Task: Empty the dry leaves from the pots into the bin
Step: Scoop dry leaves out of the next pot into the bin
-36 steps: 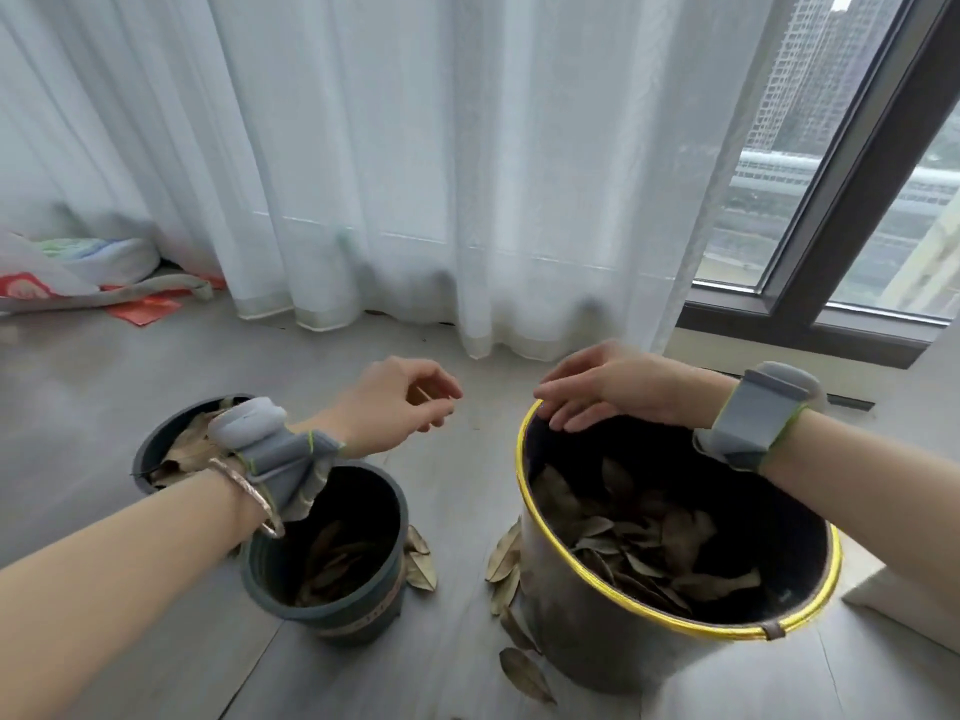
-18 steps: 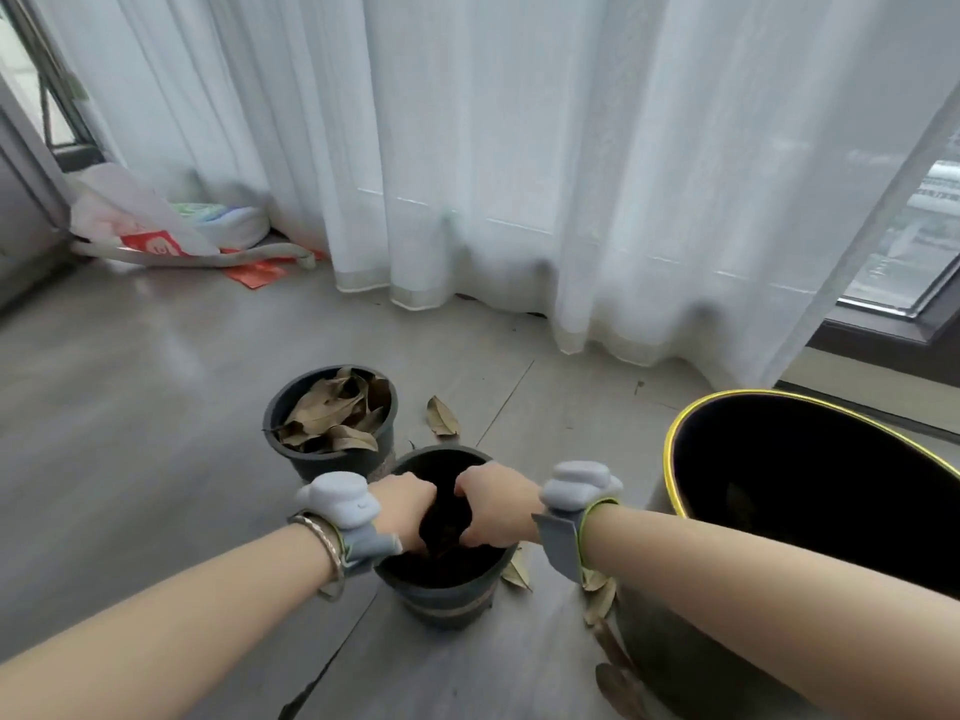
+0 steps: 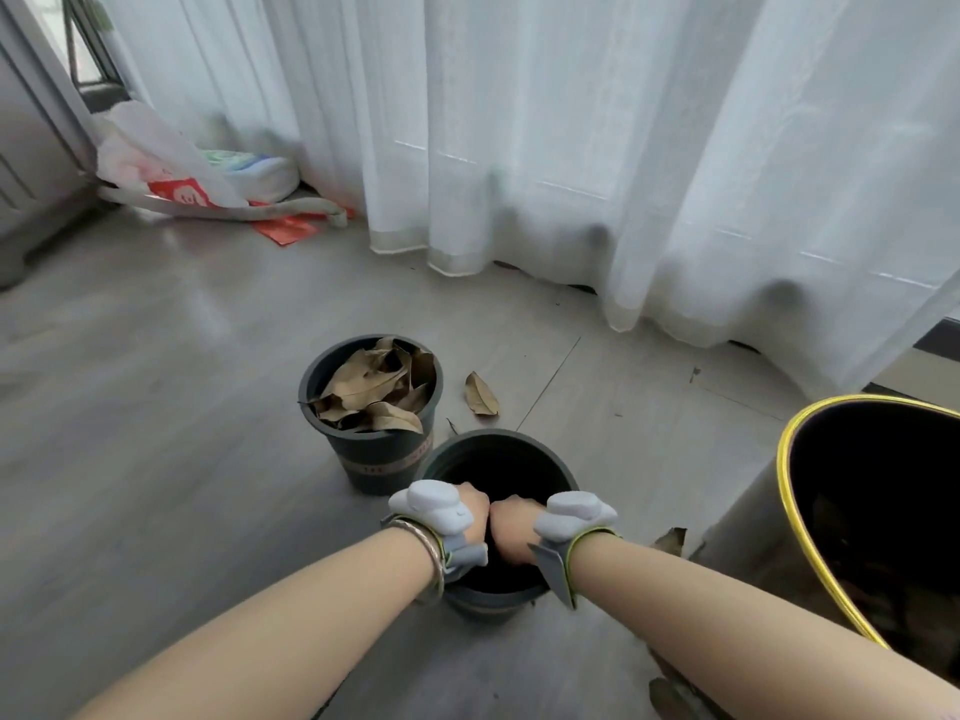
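The fingers of both hands reach down inside the near dark grey round plastic pot (image 3: 498,459) and are hidden, so their grip cannot be told. The left hand (image 3: 474,511) and right hand (image 3: 514,527) sit side by side, almost touching. Just behind that pot stands a second matching pot (image 3: 374,454) filled with dry brown leaves (image 3: 374,387). To the pot's right stands the black bin with a yellow rim (image 3: 795,517).

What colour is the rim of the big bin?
Bright yellow rim on a black bin, head view.
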A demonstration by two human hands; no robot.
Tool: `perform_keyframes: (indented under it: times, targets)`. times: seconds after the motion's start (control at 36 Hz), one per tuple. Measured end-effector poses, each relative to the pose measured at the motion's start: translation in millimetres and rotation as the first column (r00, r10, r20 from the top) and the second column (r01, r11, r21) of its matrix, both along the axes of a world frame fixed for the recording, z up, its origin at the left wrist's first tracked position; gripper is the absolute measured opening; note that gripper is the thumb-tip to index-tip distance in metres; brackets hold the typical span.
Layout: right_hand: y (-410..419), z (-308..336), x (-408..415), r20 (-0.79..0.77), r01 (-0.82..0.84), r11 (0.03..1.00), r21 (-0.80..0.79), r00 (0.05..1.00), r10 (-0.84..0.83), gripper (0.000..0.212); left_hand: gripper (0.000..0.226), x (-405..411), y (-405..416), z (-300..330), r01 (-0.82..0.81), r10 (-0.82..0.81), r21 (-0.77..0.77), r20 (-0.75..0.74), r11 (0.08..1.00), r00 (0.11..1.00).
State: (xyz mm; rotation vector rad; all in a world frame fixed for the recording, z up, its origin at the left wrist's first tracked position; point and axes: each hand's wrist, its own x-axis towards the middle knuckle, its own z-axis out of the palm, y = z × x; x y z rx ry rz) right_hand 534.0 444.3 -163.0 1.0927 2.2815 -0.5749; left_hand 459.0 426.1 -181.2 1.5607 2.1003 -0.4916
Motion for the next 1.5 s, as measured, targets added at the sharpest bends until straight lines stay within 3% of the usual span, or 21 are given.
perform_keyframes:
  times: [0.08, 0.19, 0.28, 0.44, 0.56, 0.64, 0.89, 1.0, 1.28, 1.5]
  targets:
    - [3, -1, -1, -0.012, 0.029, 1.000, 0.004, 1.000, -0.029, 0.032, 0.036, -1, 3, -4, -0.027, 0.027, -0.016, 0.006, 1.000, 1.000]
    - [9, 7, -6, -0.023, 0.108, 0.993, 0.041, 0.994, -0.107, 0.033, 0.039, 4, 7, 8, 0.059, -0.058, 0.032, -0.047, 0.998, 0.997]
    - [9, 13, -4, -0.093, 0.167, 0.982, 0.083, 0.983, -0.159, 0.031, 0.037, -2, 4, 17, -0.030, 0.026, 0.124, 0.030, 0.992, 0.999]
    - [12, 28, 3, -0.227, 0.234, 0.967, 0.097, 0.952, -0.208, 0.029, 0.025, -14, 0, 40, 0.029, -0.053, 0.198, 0.115, 0.980, 0.992]
    - [13, 39, 11, -0.312, 0.270, 0.960, 0.068, 0.920, -0.237, 0.030, 0.009, -14, -7, 60, 0.028, -0.072, 0.249, 0.166, 0.968, 0.983]
    - [15, 50, 15, -0.369, 0.297, 0.954, 0.053, 0.893, -0.257, 0.018, 0.002, -17, -10, 74, 0.021, -0.085, 0.292, 0.206, 0.956, 0.975]
    - [20, 92, 41, -0.541, 0.350, 0.931, -0.107, 0.765, -0.350, 0.015, 0.016, -15, -15, 123, -0.034, -0.116, 0.440, 0.308, 0.897, 0.944]
    - [26, 125, 64, -0.587, 0.349, 0.925, -0.154, 0.720, -0.369, 0.018, 0.004, -2, -15, 153, 0.014, -0.192, 0.496, 0.308, 0.868, 0.932]
    - [36, 209, 152, -0.603, 0.345, 0.931, -0.123, 0.719, -0.346, 0.005, 0.002, 69, 4, 216, 0.054, -0.373, 0.610, 0.409, 0.790, 0.833]
    - [40, 209, 239, -0.456, 0.480, 0.845, -0.237, 0.713, -0.533, 0.013, 0.009, 154, 16, 203, 0.205, -0.504, 0.589, 0.403, 0.782, 0.764]
